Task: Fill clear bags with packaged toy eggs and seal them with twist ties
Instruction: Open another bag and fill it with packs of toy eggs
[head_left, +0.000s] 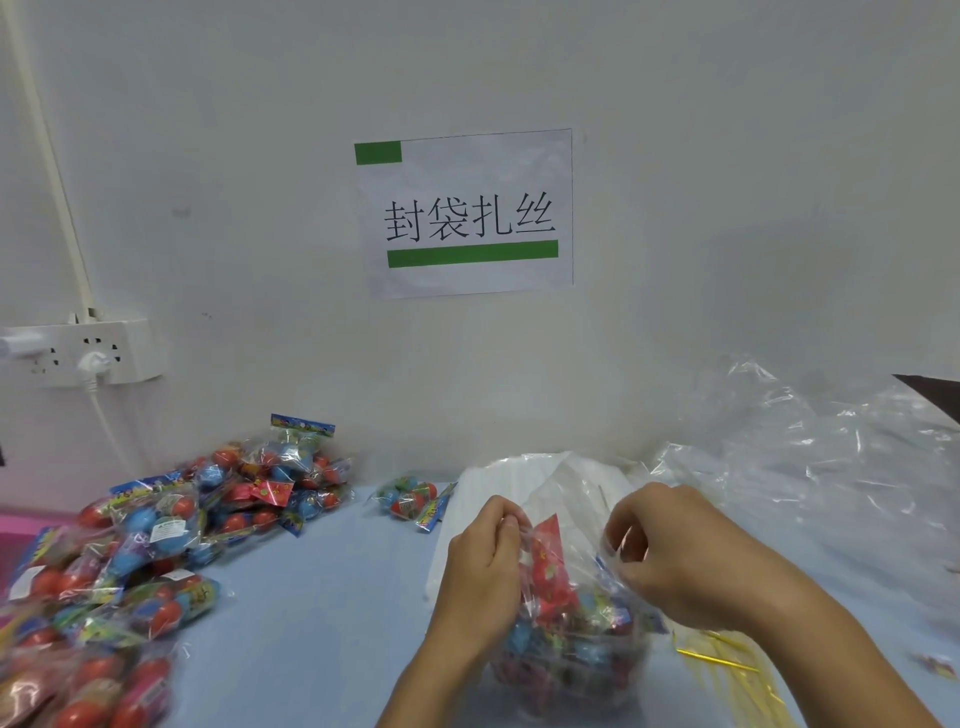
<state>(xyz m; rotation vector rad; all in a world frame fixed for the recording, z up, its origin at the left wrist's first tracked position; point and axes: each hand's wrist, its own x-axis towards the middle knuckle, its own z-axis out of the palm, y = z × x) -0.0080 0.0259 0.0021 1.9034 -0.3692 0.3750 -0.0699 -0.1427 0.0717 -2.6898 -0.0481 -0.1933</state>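
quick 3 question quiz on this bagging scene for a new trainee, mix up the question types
1. True or false: both hands, left hand and right hand, hold the mouth of the clear bag.
2. Where do the yellow twist ties lie? A) right of the bag B) on the egg pile C) on the wall
3. Fill in: the big pile of egg packs lies to the ___ of the bag.

Key: 1 true; 2 A; 3 left
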